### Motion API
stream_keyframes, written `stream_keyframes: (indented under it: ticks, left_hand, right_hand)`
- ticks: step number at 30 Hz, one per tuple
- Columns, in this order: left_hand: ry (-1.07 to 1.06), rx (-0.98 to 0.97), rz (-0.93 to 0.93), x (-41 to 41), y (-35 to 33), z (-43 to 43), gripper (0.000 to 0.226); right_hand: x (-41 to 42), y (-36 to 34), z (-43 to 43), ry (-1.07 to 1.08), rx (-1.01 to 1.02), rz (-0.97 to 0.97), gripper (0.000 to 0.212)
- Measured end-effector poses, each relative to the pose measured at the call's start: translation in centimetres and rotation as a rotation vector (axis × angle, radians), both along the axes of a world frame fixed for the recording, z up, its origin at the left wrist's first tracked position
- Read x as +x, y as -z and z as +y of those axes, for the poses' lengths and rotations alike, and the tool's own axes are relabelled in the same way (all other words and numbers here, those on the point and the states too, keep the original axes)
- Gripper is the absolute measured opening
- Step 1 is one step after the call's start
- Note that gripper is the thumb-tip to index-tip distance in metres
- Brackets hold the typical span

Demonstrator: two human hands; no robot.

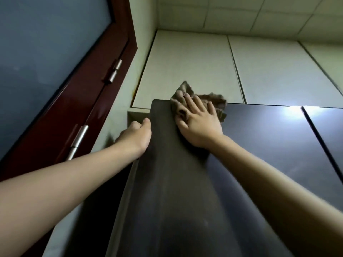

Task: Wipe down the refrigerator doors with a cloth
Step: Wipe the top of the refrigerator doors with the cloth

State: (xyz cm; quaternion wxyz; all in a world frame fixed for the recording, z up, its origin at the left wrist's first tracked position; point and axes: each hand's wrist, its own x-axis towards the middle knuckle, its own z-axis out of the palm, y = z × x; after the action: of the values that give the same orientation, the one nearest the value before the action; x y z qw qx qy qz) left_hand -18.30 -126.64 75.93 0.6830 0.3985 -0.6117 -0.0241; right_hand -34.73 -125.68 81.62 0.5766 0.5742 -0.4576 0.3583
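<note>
At the top edge of the dark refrigerator door (167, 182), you are pressing a brown cloth (216, 101) flat against the surface with your right hand (198, 125). That hand is lying open, palm down. Its fingers (187, 101) are spread and nearly straight, pointing up toward the door's top edge, and the thumb is angling out to the left. The cloth is bunching under and beyond the fingertips, and part of it is sticking up past the top edge of the door. Your right forearm is stretching up from the lower right, with the wrist bent slightly back.

Just left of the cloth, at the door's left edge and a little below its top corner, your left hand (138, 135) is curling round that edge and gripping it. The thumb is resting against the door's edge and the knuckles are turned to the left. Your left arm is reaching up, almost straight, from the lower left.

Right of the cloth, the door's glossy panel is catching a bright light reflection (295, 111), and a second dark door (330, 130) is sitting just beside it across a narrow seam. Above the door's top edge, pale cabinet panels (185, 71) are running up to a tiled ceiling (241, 12). Left of the refrigerator door, a red-brown wooden frame (104, 101) with metal hinges (115, 71) is holding a frosted glass pane (46, 52).
</note>
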Motion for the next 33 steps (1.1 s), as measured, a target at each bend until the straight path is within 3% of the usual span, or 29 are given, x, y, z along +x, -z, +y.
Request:
stream_keyframes:
  ticks: [2, 4, 6, 8, 10, 13, 15, 17, 19, 21, 24, 26, 31, 33]
  left_hand:
    - [-0.007, -0.013, 0.028, -0.1, -0.4, 0.2, 0.055]
    - [-0.011, -0.017, 0.060, -0.2, -0.7, 0.3, 0.055]
    - [-0.021, -0.017, 0.057, -0.5, -0.6, 0.5, 0.054]
    - [-0.018, -0.025, 0.025, -0.7, -0.3, 0.7, 0.051]
    - [-0.015, -0.023, -0.005, -0.8, -0.1, 0.7, 0.050]
    - [-0.026, -0.030, -0.002, -1.1, -0.2, 0.7, 0.050]
    - [-0.046, -0.049, 0.019, -1.5, 0.0, 0.7, 0.049]
    - [-0.073, -0.090, 0.015, -2.0, 0.6, 0.5, 0.046]
    - [-0.092, -0.137, -0.009, -2.4, 1.1, 0.2, 0.047]
    - [-0.110, -0.144, -0.050, -2.6, 1.5, 0.2, 0.050]
    - [-0.165, -0.125, -0.128, -2.7, 1.8, 0.5, 0.057]
    - [-0.216, -0.109, -0.183, -3.1, 1.8, 0.7, 0.061]
    - [-0.320, -0.089, -0.316, -4.0, 2.3, 1.3, 0.072]
    - [-0.427, -0.170, -0.393, -4.1, 2.7, 1.4, 0.071]
  right_hand:
    - [1.4, 3.4, -0.5, -0.026, 0.011, 0.103, 0.061]
    - [1.6, 6.7, -0.2, -0.048, 0.105, 0.343, 0.070]
    - [-0.1, 6.4, 0.7, -0.033, 0.156, 0.468, 0.070]
    - [-2.7, 3.6, 1.4, -0.007, 0.065, 0.361, 0.068]
    - [-4.6, 1.0, 2.0, 0.011, -0.011, 0.127, 0.064]
    - [-3.8, 1.3, 1.5, 0.019, -0.025, -0.078, 0.062]
    - [-2.0, 4.6, 0.9, -0.001, 0.000, 0.036, 0.066]
    - [-1.7, 7.9, 0.8, -0.007, 0.105, 0.283, 0.070]
    - [-3.3, 7.3, 1.7, -0.001, 0.132, 0.410, 0.069]
    - [-5.6, 4.5, 2.3, 0.012, 0.040, 0.282, 0.066]
    - [-6.4, 1.8, 1.9, 0.010, -0.038, -0.077, 0.063]
    - [-4.8, 3.1, 1.4, 0.016, -0.031, -0.140, 0.067]
    - [-5.7, 7.7, 2.2, 0.013, 0.149, 0.414, 0.069]
    - [-8.6, 5.0, 3.2, -0.003, 0.074, 0.338, 0.065]
